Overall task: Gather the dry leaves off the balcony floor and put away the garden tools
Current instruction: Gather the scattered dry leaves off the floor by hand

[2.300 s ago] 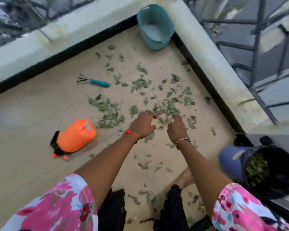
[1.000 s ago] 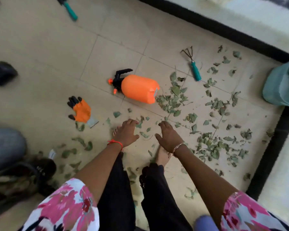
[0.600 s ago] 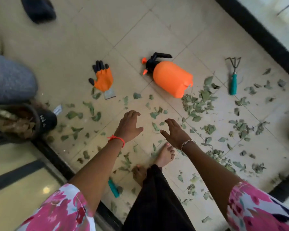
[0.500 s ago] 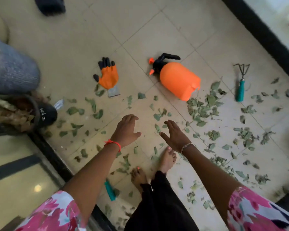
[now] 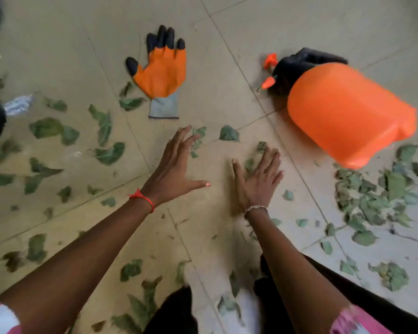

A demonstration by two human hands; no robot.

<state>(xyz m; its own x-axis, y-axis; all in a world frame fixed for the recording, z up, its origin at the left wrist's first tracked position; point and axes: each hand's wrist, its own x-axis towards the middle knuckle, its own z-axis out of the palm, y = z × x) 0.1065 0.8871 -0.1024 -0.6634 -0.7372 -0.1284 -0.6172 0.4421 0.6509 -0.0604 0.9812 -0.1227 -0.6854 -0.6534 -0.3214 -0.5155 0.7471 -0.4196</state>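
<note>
The grip of each hand is spread and holds nothing: the left hand [image 5: 176, 169] and the right hand [image 5: 258, 182] reach out side by side, low over the balcony floor [image 5: 58, 44], with the right fingers lying across a leaf. Dry leaves [image 5: 229, 133] are scattered over the tiles all around them, thickest at the right beside an orange sprayer [image 5: 348, 112] lying on its side. An orange-and-black garden glove [image 5: 163, 73] lies flat just beyond the left fingertips.

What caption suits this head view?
Left hand and right hand spread open over dry leaves near glove and orange sprayer.
</note>
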